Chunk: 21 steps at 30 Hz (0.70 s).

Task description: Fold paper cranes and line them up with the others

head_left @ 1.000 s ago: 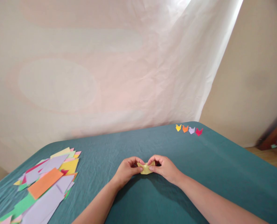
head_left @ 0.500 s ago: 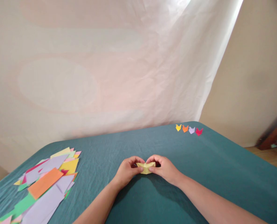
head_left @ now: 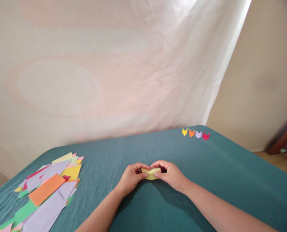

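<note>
A small folded piece of pale yellow paper [head_left: 151, 175] is held over the table in the lower middle of the head view. My left hand [head_left: 133, 175] pinches its left end, thumb in front and fingers behind. Its right end is gripped the same way by my right hand [head_left: 169, 174]. The index fingertips of both hands nearly meet at the paper's top edge. Part of the paper is hidden behind the thumbs and fingers.
A dark green cloth covers the table [head_left: 104, 161]. Many coloured paper sheets [head_left: 46, 190] lie heaped at the left. Several small folded paper birds [head_left: 191, 133] stand in a row at the far right corner. A pale sheet [head_left: 124, 77] hangs behind the table.
My index fingers have come slightly closer together along the paper's top edge. Both hands keep their hold, and the rest is unchanged.
</note>
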Available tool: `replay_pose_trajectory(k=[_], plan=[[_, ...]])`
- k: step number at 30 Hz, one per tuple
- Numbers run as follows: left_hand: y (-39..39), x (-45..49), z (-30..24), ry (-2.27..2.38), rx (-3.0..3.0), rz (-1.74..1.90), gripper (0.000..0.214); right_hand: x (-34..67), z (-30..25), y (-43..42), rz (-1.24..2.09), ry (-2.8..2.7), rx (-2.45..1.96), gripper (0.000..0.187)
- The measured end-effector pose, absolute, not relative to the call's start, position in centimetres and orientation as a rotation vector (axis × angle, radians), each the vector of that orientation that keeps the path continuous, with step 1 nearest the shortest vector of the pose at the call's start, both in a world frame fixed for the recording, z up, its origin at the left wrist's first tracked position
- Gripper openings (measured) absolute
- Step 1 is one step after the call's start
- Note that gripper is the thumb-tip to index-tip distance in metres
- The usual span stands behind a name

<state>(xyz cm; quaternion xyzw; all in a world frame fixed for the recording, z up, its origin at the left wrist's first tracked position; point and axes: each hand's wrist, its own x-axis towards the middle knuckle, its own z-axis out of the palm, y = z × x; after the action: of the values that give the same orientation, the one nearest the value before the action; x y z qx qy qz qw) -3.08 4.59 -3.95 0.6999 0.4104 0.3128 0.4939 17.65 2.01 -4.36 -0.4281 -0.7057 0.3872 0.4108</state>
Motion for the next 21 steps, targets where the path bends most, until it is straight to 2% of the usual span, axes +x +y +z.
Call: replay_pose_trajectory(k=[7,21], plan=[[4.92,-3.3,-4.28,1.003,1.718,0.75,0.024,17.99,-4.09,2.14,0.895,-1.81,-1.1,0.019],[4.84,-3.36,-3.89,1.044,1.79,0.711,0.024,18.16,-4.0,2.31,0.8,-1.856,-1.108,0.018]])
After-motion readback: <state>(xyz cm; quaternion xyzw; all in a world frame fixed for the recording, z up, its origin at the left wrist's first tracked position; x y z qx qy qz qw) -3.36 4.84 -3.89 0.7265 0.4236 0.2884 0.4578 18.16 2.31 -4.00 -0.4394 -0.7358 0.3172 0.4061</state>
